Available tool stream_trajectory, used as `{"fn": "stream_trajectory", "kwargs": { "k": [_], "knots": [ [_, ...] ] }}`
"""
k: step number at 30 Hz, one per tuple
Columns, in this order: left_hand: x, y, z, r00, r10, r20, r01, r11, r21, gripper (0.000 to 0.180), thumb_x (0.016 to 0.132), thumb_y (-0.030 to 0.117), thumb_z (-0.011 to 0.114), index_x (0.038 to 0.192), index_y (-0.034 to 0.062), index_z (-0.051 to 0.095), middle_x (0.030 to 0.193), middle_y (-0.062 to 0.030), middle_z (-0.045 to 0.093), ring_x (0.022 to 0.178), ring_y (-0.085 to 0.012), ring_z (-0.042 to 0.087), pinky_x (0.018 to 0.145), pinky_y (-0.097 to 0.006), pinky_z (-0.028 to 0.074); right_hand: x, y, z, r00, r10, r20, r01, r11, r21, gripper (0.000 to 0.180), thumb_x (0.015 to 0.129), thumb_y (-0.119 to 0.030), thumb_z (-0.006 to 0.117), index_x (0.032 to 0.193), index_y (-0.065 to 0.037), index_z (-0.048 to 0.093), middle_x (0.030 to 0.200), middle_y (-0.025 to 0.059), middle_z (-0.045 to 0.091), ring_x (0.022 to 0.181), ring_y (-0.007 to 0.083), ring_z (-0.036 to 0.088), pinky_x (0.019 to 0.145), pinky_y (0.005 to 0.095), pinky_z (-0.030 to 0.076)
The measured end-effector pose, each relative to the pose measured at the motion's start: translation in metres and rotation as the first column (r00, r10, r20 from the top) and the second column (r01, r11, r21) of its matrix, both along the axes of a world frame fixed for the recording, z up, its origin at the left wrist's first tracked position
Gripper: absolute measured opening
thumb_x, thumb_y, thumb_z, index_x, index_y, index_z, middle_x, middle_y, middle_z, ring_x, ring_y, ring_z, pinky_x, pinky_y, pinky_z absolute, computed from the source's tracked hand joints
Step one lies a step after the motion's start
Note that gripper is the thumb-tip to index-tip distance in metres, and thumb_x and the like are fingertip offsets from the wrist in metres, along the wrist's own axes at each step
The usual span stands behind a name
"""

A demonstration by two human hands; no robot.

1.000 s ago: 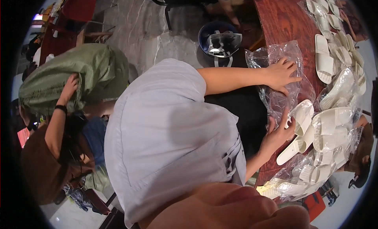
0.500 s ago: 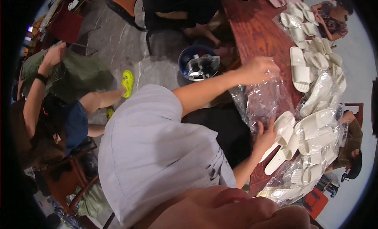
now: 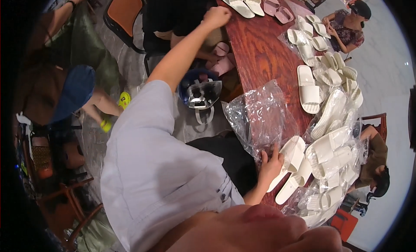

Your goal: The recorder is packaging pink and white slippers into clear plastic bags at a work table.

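My right hand (image 3: 269, 164) grips the edge of a white slipper (image 3: 295, 151) lying on the dark red wooden table (image 3: 260, 57), its fingers also touching a crumpled clear plastic bag (image 3: 260, 113) spread just beyond it. A second white slipper (image 3: 290, 189) lies under the first. My left arm reaches far out, and my left hand (image 3: 216, 16) is a closed fist at the table's far edge, with nothing seen in it.
A heap of bagged white slippers (image 3: 333, 156) lies to the right, with loose ones (image 3: 308, 89) and pink ones (image 3: 277, 9) farther along. A blue bucket (image 3: 199, 89) stands on the floor. People sit at the table's far side (image 3: 346, 22), (image 3: 377, 165); another crouches left (image 3: 73, 91).
My left hand lifted off the clear plastic bag and stretched far along the table's edge, closing into a fist. My right hand stayed on the white slipper. The view swung.
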State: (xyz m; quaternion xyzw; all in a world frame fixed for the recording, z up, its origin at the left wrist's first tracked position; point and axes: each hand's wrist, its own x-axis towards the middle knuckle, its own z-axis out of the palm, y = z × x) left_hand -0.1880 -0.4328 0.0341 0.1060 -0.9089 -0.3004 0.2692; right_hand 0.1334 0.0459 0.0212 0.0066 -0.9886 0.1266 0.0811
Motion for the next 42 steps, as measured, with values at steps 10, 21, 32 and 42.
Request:
{"fn": "stream_trajectory", "kwargs": {
  "k": [10, 21, 32, 42],
  "knots": [
    [-0.133, 0.083, 0.031, 0.832, -0.127, 0.541, 0.161, 0.987, -0.015, 0.072, 0.083, 0.011, 0.052, 0.152, 0.0249, 0.033, 0.095, -0.0101, 0.073, 0.072, -0.0214, 0.071, 0.078, -0.042, 0.054, 0.000, -0.009, 0.013, 0.999, 0.036, 0.034, -0.036, 0.999, -0.016, 0.060, 0.079, -0.025, 0.077, 0.134, -0.014, 0.058, 0.111, 0.0253, 0.063, 0.090, 0.0444, 0.063, 0.076, 0.0482, 0.050],
    [-0.195, 0.095, 0.009, 0.810, -0.035, 0.585, 0.134, 0.983, -0.127, 0.076, 0.085, 0.012, 0.050, 0.154, 0.0326, 0.026, 0.111, -0.0048, 0.070, 0.067, -0.0163, 0.070, 0.077, -0.037, 0.055, 0.003, -0.011, 0.017, 0.990, -0.045, 0.134, 0.052, 0.997, -0.051, 0.059, 0.079, -0.026, 0.077, 0.134, -0.015, 0.059, 0.102, 0.0177, 0.058, 0.089, 0.0366, 0.061, 0.077, 0.0443, 0.050],
    [0.002, 0.232, 0.042, 0.605, -0.780, -0.157, 0.790, 0.613, 0.001, 0.044, 0.085, 0.014, 0.051, 0.127, 0.0158, 0.062, 0.091, -0.0211, 0.069, 0.069, -0.0273, 0.070, 0.069, -0.044, 0.056, 0.001, -0.004, 0.009, 0.995, -0.031, 0.090, 0.033, 0.999, -0.030, 0.059, 0.080, -0.030, 0.076, 0.134, -0.016, 0.058, 0.106, 0.0196, 0.059, 0.092, 0.0396, 0.062, 0.079, 0.0467, 0.049],
    [0.229, 0.347, -0.023, 0.523, -0.778, 0.349, 0.847, 0.520, -0.111, 0.075, 0.088, 0.046, 0.062, 0.151, 0.0207, 0.031, 0.121, -0.0232, 0.052, 0.118, -0.0403, 0.047, 0.093, -0.052, 0.037, 0.012, 0.010, -0.003, 0.979, 0.101, -0.176, -0.157, 0.928, -0.339, 0.035, 0.086, -0.013, 0.070, 0.119, -0.004, 0.065, 0.108, 0.0190, 0.061, 0.096, 0.0376, 0.060, 0.084, 0.0422, 0.048]
  ]
}}
